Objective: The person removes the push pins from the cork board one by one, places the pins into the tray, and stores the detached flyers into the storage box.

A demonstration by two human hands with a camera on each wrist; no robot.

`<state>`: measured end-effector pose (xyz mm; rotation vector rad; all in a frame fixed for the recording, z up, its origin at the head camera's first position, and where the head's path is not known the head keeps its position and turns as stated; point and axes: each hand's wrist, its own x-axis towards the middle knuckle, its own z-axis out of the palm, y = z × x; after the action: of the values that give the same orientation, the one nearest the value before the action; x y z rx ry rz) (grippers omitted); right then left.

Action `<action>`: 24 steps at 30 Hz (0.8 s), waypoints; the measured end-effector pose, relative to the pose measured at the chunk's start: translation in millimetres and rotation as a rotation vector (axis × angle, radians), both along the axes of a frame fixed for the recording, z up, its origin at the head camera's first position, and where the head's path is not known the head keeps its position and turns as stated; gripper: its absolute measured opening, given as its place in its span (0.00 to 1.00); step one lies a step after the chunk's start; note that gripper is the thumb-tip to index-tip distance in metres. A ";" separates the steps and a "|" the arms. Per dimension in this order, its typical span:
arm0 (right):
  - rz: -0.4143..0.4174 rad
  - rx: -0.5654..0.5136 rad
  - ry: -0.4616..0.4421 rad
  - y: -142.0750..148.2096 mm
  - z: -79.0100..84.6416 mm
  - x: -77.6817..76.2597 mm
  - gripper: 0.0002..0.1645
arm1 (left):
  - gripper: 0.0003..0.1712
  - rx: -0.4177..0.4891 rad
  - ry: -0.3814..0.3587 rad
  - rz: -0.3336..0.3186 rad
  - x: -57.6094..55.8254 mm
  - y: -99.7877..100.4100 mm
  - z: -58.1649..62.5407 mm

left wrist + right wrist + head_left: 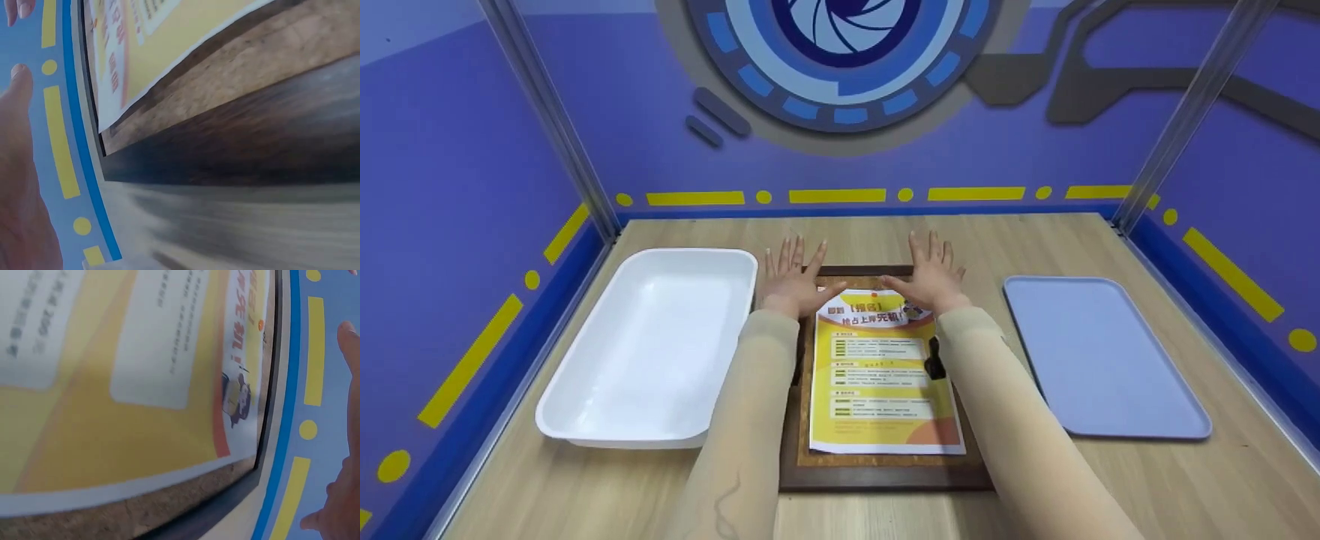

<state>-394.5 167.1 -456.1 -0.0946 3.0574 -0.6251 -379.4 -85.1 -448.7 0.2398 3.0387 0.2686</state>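
A printed yellow-and-white poster [877,420] lies on a cork board with a dark wooden frame [885,480], flat on the table. A red pin shows near the poster's top edge. My left hand [796,281] is spread over the board's upper left corner, and my right hand [931,277] over its upper right. Both have straight fingers pointing away and thumbs toward each other, with nothing held. In the wrist views the left hand [22,180] and right hand [343,484] appear raised above the board. My forearms cover parts of its sides.
To the left stands a deep white tray [660,262], close to my left forearm. A flat bluish-grey tray [1110,360] lies to the right. Blue printed panels [840,169] with metal corner posts wall the wooden table [997,240] at the back and sides.
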 end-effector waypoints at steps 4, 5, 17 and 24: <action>0.009 -0.015 -0.011 -5.0 -7.7 3.8 0.65 | 0.52 0.003 0.004 -0.035 8.1 5.6 -6.3; 0.012 -0.017 -0.014 -6.0 -10.0 4.6 0.65 | 0.52 0.002 0.004 -0.042 9.4 6.9 -8.4; -0.035 -0.147 0.036 -24.7 -34.8 9.3 0.52 | 0.52 -0.009 -0.117 -0.115 28.8 23.8 -25.8; -0.043 -0.303 0.047 -34.4 -45.1 11.6 0.33 | 0.55 0.025 -0.206 -0.157 41.6 26.7 -29.5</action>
<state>-382.9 132.7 -501.2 -0.0475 2.9897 -1.0996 -337.8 -58.4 -478.2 0.4222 2.7964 0.2989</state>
